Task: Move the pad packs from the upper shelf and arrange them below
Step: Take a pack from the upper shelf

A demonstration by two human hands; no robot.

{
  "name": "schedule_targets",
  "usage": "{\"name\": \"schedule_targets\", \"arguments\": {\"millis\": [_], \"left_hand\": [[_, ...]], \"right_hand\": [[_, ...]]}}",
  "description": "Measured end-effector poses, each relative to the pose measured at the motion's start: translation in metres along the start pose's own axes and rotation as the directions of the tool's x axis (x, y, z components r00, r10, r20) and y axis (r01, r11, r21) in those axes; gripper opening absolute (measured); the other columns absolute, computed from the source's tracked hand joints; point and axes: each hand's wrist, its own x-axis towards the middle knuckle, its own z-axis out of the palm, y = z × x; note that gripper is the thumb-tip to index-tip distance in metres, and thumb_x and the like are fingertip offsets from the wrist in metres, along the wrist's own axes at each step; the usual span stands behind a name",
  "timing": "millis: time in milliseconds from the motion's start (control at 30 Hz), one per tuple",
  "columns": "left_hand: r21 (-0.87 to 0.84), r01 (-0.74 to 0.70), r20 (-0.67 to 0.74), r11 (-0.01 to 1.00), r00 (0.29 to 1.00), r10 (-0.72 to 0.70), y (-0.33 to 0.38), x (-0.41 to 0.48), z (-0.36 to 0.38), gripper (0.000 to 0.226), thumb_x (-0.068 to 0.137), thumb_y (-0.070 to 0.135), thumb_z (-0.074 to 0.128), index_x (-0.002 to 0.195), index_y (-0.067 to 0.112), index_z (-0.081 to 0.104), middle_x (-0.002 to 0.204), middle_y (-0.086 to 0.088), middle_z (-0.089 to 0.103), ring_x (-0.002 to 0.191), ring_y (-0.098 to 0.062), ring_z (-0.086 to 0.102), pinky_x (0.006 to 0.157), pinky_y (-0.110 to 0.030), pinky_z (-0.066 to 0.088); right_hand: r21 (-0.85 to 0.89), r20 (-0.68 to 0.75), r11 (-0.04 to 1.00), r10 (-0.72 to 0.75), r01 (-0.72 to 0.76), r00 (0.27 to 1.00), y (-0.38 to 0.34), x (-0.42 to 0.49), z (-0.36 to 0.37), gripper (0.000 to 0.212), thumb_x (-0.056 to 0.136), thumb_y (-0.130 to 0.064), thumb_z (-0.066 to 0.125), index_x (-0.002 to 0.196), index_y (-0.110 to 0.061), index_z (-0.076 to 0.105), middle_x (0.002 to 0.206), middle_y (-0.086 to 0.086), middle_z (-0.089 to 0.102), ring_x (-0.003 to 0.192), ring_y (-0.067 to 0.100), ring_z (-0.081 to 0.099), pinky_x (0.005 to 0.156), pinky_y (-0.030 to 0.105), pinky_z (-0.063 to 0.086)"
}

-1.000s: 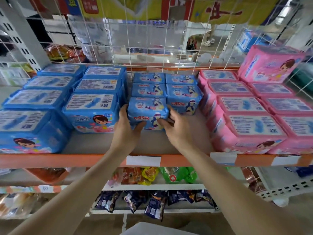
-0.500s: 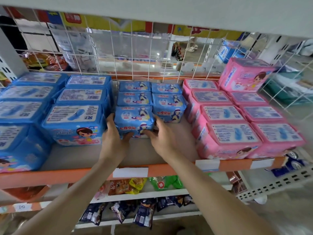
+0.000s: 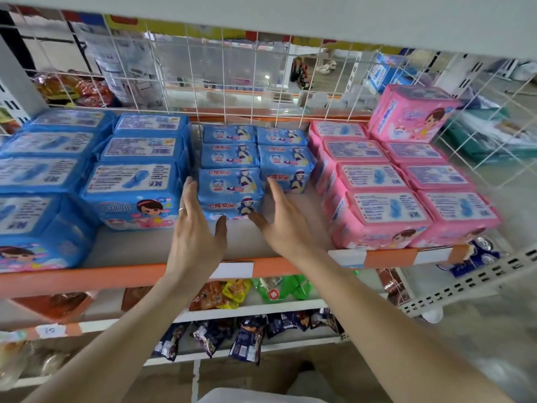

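- At frame centre, the left hand [image 3: 195, 228] and right hand [image 3: 283, 225] reached forward, fingers spread wide, holding nothing.
- Between them sat the front small blue pad pack [image 3: 229, 193] on the orange-edged shelf [image 3: 116, 274].

Beyond the hands a white wire grid [image 3: 223, 82] backs the orange-edged shelf [image 3: 116, 276]; a grey shelf underside [image 3: 290, 16] spans above them; below the wrists white lower shelves [image 3: 252, 311] hold snack bags [image 3: 244, 341]; pale floor [image 3: 494, 359] lies right; daylight is even.
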Motion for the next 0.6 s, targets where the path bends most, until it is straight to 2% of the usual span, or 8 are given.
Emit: {"name": "schedule_targets", "arguments": {"millis": [67,100,200,267,400,500,600], "left_hand": [[0.028,-0.111,0.002,0.993,0.994,0.111,0.005,-0.010,-0.010,0.073,0.094,0.014,0.064,0.153,0.009,0.022,0.165,-0.005,0.023,0.146,-0.027,0.034,0.109,-0.036,0.037],[0.063,-0.154,0.013,0.986,0.988,0.154,0.006,-0.013,-0.015,0.068,0.094,0.015,0.064,0.151,0.009,0.027,0.165,-0.003,0.022,0.146,-0.026,0.034,0.107,-0.035,0.037],[0.201,-0.246,0.035,0.948,0.969,0.244,0.006,-0.018,-0.027,0.057,0.093,0.027,0.063,0.141,0.007,0.041,0.154,-0.008,0.039,0.135,-0.032,0.047,0.104,-0.046,0.047],[0.269,-0.274,0.047,0.923,0.961,0.271,0.005,-0.020,-0.034,0.053,0.093,0.036,0.061,0.136,0.008,0.046,0.143,-0.009,0.046,0.126,-0.034,0.049,0.098,-0.051,0.048],[0.351,-0.346,0.091,0.870,0.937,0.336,0.001,-0.028,-0.042,0.062,0.091,0.051,0.052,0.138,0.012,0.047,0.149,-0.008,0.043,0.135,-0.034,0.041,0.107,-0.051,0.037],[0.371,-0.389,0.123,0.843,0.920,0.371,-0.002,-0.037,-0.046,0.064,0.092,0.054,0.049,0.142,0.015,0.047,0.157,-0.009,0.036,0.141,-0.036,0.036,0.114,-0.053,0.029],[0.381,-0.371,0.138,0.847,0.929,0.344,0.000,-0.050,-0.051,0.066,0.092,0.055,0.046,0.146,0.018,0.044,0.161,-0.008,0.030,0.144,-0.037,0.031,0.116,-0.054,0.025]], "right_hand": [[-0.020,-0.049,0.999,-0.029,0.028,0.998,-0.002,-0.012,-0.007,0.084,0.094,-0.050,0.059,0.157,-0.014,0.016,0.157,0.002,0.039,0.141,0.018,0.039,0.106,0.036,0.042],[-0.031,-0.074,0.999,-0.043,0.041,0.996,-0.004,-0.018,-0.011,0.084,0.095,-0.052,0.056,0.158,-0.014,0.016,0.159,0.002,0.034,0.145,0.018,0.033,0.111,0.036,0.037],[-0.100,-0.106,0.992,-0.082,0.072,0.991,-0.009,-0.030,-0.019,0.083,0.096,-0.061,0.045,0.159,-0.017,0.014,0.165,0.003,0.020,0.153,0.024,0.016,0.121,0.045,0.025],[-0.152,-0.109,0.985,-0.095,0.078,0.990,-0.015,-0.037,-0.022,0.082,0.096,-0.064,0.039,0.160,-0.019,0.012,0.167,0.002,0.013,0.154,0.025,0.009,0.122,0.043,0.017],[-0.171,-0.120,0.980,-0.124,0.103,0.985,-0.031,-0.056,-0.026,0.081,0.096,-0.063,0.036,0.159,-0.019,0.013,0.167,0.005,0.011,0.154,0.024,0.007,0.121,0.034,0.007],[-0.180,-0.105,0.976,-0.145,0.125,0.984,-0.039,-0.069,-0.027,0.078,0.098,-0.059,0.041,0.159,-0.018,0.015,0.167,0.004,0.009,0.154,0.023,0.006,0.122,0.035,0.006],[-0.171,-0.094,0.975,-0.162,0.145,0.982,-0.045,-0.080,-0.032,0.075,0.099,-0.053,0.048,0.159,-0.023,0.014,0.167,0.003,0.008,0.154,0.022,0.004,0.120,0.033,0.004]]}}
